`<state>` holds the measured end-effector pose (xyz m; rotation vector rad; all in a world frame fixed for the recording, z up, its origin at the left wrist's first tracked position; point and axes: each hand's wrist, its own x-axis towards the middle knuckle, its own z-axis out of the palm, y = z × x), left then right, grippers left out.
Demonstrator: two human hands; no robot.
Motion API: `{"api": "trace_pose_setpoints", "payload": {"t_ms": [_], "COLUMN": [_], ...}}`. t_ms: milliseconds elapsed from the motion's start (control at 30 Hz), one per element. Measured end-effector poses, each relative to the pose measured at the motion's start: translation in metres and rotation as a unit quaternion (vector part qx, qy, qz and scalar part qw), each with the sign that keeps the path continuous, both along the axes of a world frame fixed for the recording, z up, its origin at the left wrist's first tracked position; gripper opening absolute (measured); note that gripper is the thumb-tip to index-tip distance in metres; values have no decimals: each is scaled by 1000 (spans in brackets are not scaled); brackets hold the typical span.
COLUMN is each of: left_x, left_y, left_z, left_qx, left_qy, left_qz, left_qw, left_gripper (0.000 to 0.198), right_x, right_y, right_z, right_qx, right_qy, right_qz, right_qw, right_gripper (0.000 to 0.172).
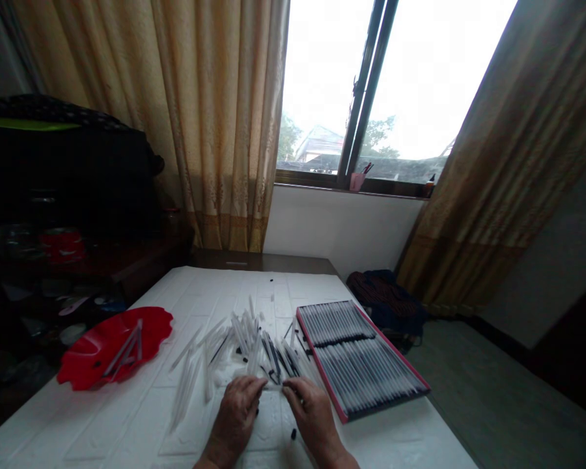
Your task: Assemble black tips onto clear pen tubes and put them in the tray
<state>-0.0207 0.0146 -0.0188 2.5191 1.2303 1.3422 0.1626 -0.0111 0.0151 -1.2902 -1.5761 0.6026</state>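
Observation:
My left hand (239, 408) and my right hand (308, 405) are over the white table, a small gap between their fingertips. Both have thumb and fingers pinched together on something small and dark that I cannot make out. Just beyond them lies a loose pile of clear plastic tubes (244, 332) mixed with dark thin sticks (272, 355). A small black cap (293, 433) sits on the table by my right hand. To the right, a pink-edged box (342, 412) holds two rows of dark-tipped pens (366, 368).
A red scalloped dish (156, 319) with a few clear tubes stands at the left of the white table (112, 423). Beyond are curtains (224, 130), a window and a windowsill with a pink cup (356, 182). Dark cloth (385, 299) lies past the table's right edge.

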Motion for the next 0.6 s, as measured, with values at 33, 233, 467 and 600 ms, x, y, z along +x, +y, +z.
{"api": "trace_pose_setpoints", "payload": {"t_ms": [33,233,467,600], "left_x": [0,-1,0,0], "left_y": [0,1,1,0], "left_z": [0,0,-2,0], "left_qx": [-3,-14,-30,-30], "left_qy": [2,7,2,10], "left_qz": [-2,-20,-12,-12], "left_qw": [1000,1000,999,999], "left_gripper": [37,37,38,37], "right_x": [0,-2,1,3], "right_y": [1,8,1,-3], "right_z": [0,-5,-10,-8], "right_qx": [1,-14,-51,-35], "right_qy": [-19,-74,30,31], "right_qz": [-8,-42,-16,9], "right_qw": [1000,996,998,999], "right_gripper": [14,43,22,13]}}
